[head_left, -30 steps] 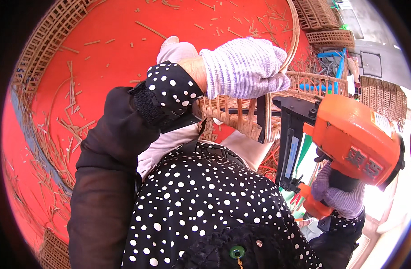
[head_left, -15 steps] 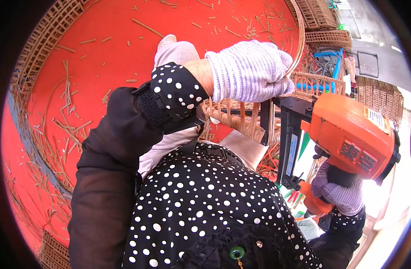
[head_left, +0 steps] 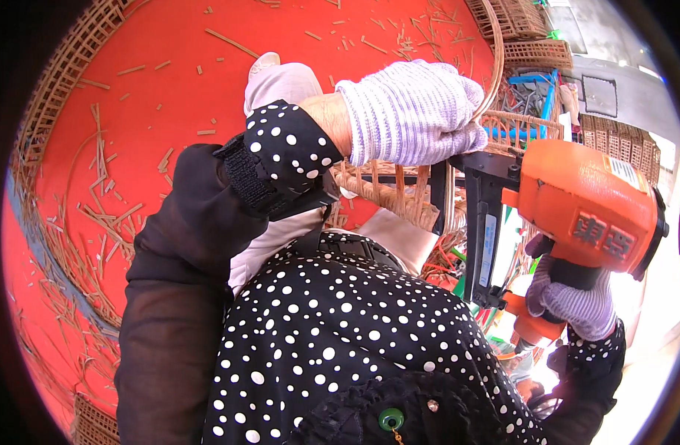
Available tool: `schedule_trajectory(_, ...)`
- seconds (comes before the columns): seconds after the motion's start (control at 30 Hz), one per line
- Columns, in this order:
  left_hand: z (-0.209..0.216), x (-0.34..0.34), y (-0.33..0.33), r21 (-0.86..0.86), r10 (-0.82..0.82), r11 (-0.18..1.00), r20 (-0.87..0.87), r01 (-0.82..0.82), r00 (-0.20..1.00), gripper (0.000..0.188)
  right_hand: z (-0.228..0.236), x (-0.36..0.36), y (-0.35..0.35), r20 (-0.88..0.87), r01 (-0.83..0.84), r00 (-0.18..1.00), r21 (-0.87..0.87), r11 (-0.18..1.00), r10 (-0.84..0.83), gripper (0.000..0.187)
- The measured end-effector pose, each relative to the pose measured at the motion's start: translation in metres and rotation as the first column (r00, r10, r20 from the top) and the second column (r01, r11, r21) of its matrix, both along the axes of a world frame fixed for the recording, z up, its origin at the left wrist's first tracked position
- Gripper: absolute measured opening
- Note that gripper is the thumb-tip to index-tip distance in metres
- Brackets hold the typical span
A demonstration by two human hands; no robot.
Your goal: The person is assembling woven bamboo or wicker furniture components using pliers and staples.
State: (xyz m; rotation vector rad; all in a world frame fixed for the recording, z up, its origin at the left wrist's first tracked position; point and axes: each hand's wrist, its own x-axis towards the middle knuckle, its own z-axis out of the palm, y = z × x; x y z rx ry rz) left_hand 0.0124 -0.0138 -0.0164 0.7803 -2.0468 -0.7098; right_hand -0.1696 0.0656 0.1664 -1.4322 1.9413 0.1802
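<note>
At three o'clock in the head view hung an orange pneumatic nail gun (head_left: 588, 200), with its long black magazine (head_left: 479, 241) on the side toward the wearer's middle. The right hand (head_left: 577, 300), gloved, sat between three and four o'clock, its grip wrapped around the gun's black handle (head_left: 575, 276). At one o'clock the left hand (head_left: 418, 111), in a striped glove, had its grip curled closed, pinching a bent rattan hoop (head_left: 496, 52). Just under that hand, toward two o'clock from centre, lay a wicker framework (head_left: 410, 211). The gun's nose was just beside the left thumb; whether it touched the hoop could not be told.

The gun looked heavy, rigid and top-weighted, its smooth housing likely slippery through knit gloves, so the handle seemed the surest hold, with fingers clear of the nose. The rattan seemed light and springy, apt to split if bent sharply, and best pinched close to the join.

Compared with half a second earlier, the gun and right hand stood slightly higher, toward twelve o'clock. The left hand had barely moved, while the rattan offcuts (head_left: 106, 215) on the red floor (head_left: 169, 74) appeared shifted toward nine o'clock.
</note>
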Motion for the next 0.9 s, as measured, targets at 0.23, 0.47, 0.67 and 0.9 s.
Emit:
schedule_trajectory(0.23, 0.003, 0.009, -0.007, 0.187, -0.019, 0.982, -0.040, 0.026, 0.999, 0.020, -0.011, -0.013, 0.003, 0.318, 0.039, 0.948, -0.022, 0.999, -0.030, 0.032)
schedule_trajectory(0.47, -0.004, 0.013, -0.017, 0.300, -0.099, 0.927, -0.386, 0.226, 0.917, 0.023, -0.034, -0.103, 0.039, 0.648, 0.455, 0.736, -0.261, 0.851, -0.195, 0.028)
schedule_trajectory(0.67, -0.004, 0.018, -0.026, -0.062, -0.068, 0.996, -0.111, 0.061, 0.992, 0.029, -0.089, -0.240, 0.057, 0.785, 0.770, 0.528, -0.282, 0.572, -0.324, 0.026)
schedule_trajectory(0.9, 0.028, 0.000, 0.012, -0.183, 0.229, 0.966, 0.279, -0.182, 0.933, 0.039, -0.207, -0.416, 0.069, 0.131, 0.597, 0.765, -0.511, 0.618, -0.630, 0.020)
